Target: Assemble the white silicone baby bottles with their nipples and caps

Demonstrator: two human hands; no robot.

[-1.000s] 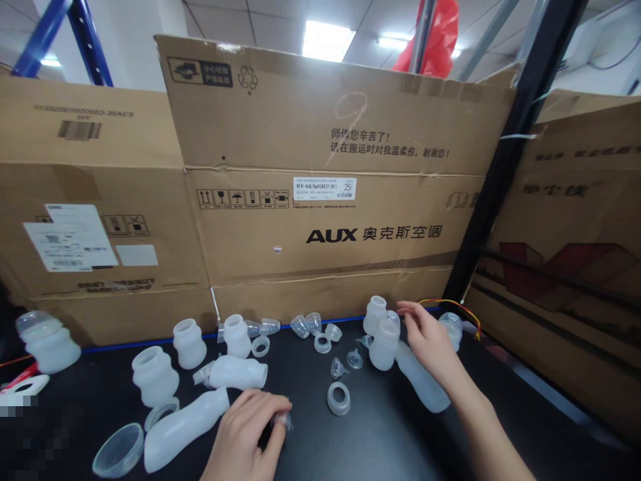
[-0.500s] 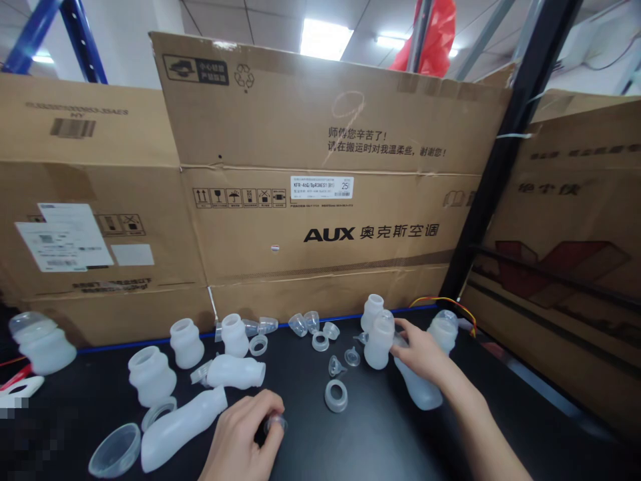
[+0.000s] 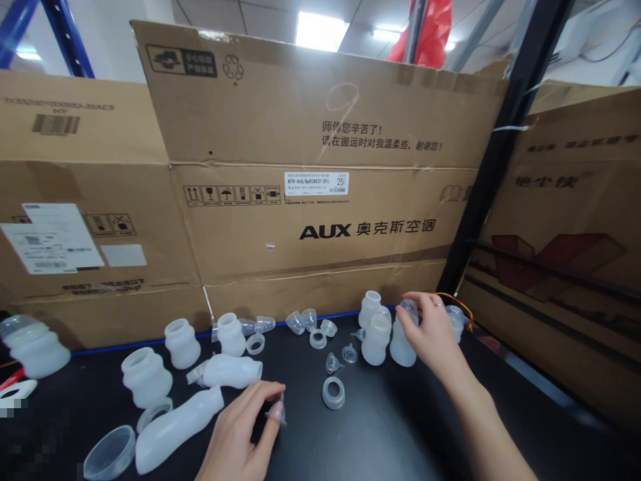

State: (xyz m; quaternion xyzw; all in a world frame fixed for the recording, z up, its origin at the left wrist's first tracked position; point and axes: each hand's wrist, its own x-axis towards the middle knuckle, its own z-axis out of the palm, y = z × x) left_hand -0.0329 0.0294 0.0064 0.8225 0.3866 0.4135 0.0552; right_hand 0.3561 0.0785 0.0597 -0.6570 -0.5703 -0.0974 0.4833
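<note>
Setting: black surface (image 3: 380, 434) walled by flattened cardboard cartons (image 3: 310, 200), strewn with translucent bottle parts.

Item 1: upright bottle (image 3: 403, 337), far right of centre, just beside a second standing bottle (image 3: 375, 337). Right hand (image 3: 431, 331) is closed around its neck. Likely light, soft-walled and squeezable, somewhat slick; best taken at the stiffer neck or shoulder.

Item 2: small clear teat (image 3: 277, 413), near front. Left hand (image 3: 240, 434) pinches it between thumb and fingertips. Judged floppy, nearly weightless; best held by the base rim.

Loose ring (image 3: 333, 392) lies between the hands.
</note>
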